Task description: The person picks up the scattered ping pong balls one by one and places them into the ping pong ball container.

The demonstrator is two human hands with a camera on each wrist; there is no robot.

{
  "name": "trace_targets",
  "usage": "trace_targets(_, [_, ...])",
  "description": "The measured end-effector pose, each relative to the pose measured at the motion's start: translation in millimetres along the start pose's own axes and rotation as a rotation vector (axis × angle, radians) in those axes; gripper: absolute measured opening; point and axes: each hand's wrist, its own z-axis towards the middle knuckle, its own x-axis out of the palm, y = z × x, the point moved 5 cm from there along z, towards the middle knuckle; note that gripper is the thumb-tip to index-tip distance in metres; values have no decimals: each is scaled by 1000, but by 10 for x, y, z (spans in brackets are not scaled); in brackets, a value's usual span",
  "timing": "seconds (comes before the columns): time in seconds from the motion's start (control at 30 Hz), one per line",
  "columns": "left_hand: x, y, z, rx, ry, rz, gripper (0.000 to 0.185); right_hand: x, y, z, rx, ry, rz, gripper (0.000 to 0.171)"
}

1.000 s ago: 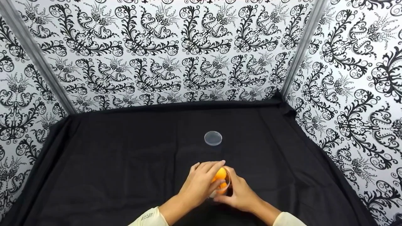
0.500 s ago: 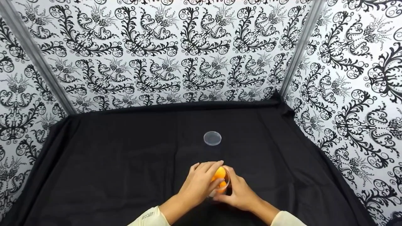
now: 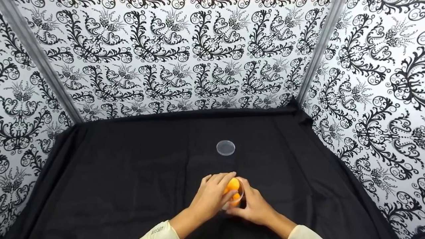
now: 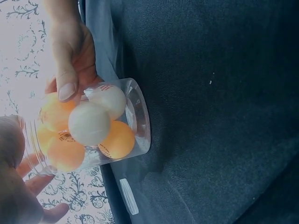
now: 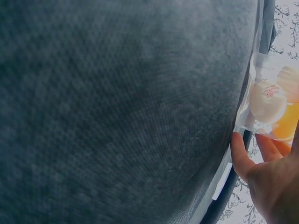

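A clear plastic jar (image 4: 142, 116) holding several orange and white ping-pong balls (image 4: 89, 123) stands upright near the table's front in the head view. My right hand (image 3: 257, 207) grips its side, with the thumb on the near side. My left hand (image 3: 209, 196) curls over the jar's open mouth, thumb across the opening and fingers at the far rim. Between that thumb and index finger shows an orange ping-pong ball (image 3: 233, 183). The left wrist view shows the left fingers round the mouth end. In the right wrist view a white ball (image 5: 267, 102) lies low in the jar.
A round clear lid (image 3: 225, 147) lies flat on the black cloth (image 3: 139, 166), beyond the jar. Patterned black-and-white walls (image 3: 159, 59) stand behind the table and at both sides.
Both hands and the jar hold nearly the same place throughout. Only the head view shifts very slightly.
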Motion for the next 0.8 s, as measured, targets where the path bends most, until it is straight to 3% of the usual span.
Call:
trace_targets(0.4, [-25,8,-36,-33,3,-26,48,20,38,7,5,25,53,93])
trace_targets(0.5, [-30,19,-37,-66,24,-68,49,11,25,17,33,92,109,98])
trace_targets(0.67, [-39,37,-43,-116,37,-158,45,-42,-20,12,86,273,172,106])
trace_targets(0.8, [-57,96,-53,-167,12,-192,36,-142,-78,7,163,336,151,103])
